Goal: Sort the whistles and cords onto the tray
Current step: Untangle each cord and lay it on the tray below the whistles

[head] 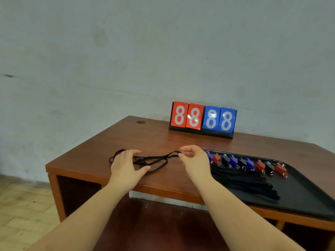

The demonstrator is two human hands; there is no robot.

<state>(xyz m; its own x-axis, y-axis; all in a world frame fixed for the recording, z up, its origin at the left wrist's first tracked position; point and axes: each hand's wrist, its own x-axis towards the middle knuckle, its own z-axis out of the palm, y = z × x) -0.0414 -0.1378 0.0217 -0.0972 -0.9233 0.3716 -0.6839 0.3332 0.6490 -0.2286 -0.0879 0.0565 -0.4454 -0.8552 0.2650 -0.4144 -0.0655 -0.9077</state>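
Black cord [154,159] lies tangled on the brown worktop [101,153], left of the tray [308,192], and it looks to be the last loose piece we have to put away. Our right hand [193,160] pinches one looped end of it between thumb and fingertips, lifted just off the wood, while our left hand [125,163] rests over the far-left part of the tangle with fingers spread and relaxed, pressing on it rather than grasping. On the tray, a row of blue, red and black whistles [248,163] runs along the far edge, and a bundle of straightened cords [244,182] lies just nearer than them. To do this step well, we should keep the left palm as an anchor and draw the pinched end slowly rightward, so the loops slide open instead of tightening into a knot. If a crossing snags, we judge it better to ease off and tease it apart than to pull harder. Once the cord runs straight, we should fold it to match the bundle and lay it alongside, clear of the whistles. A red and blue scoreboard [203,118] stands at the far edge, well apart from our work.
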